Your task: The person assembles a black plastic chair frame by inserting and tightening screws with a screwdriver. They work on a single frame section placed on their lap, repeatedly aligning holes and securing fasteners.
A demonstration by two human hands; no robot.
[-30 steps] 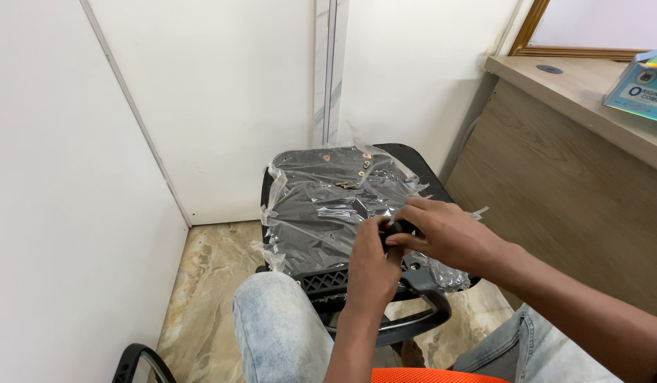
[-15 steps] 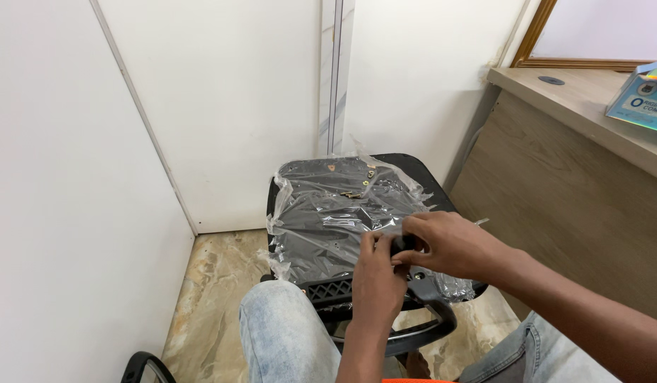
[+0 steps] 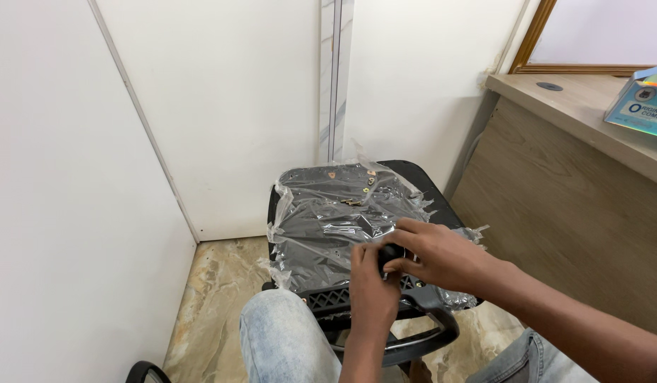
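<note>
- Head view: since half a second ago your view has drifted a little to the right, and both hands have stayed together at the near edge of the plastic-wrapped chair seat (image 3: pixel 343 220); little else has moved.
- Your left hand (image 3: pixel 371 284) and right hand (image 3: pixel 435 257) meet on a small black part (image 3: pixel 391 253) at the seat's front edge. Each grip is closed around it, fingers curled tight.
- That black part sits between your palms, just above the black chair frame (image 3: pixel 413 333) and your knee in blue jeans (image 3: pixel 282 340).
- The clear wrap over the dark seat is crinkled and torn at its edges, with a few small brass-coloured fittings (image 3: pixel 353 202) lying on it near the far side.
- On the wooden worktop (image 3: pixel 591 135) at right, a flat teal box (image 3: pixel 644 103) with a white label is cut off by the frame edge.
- Your fingers hide most of the black part, so its shape is hard to make out.
</note>
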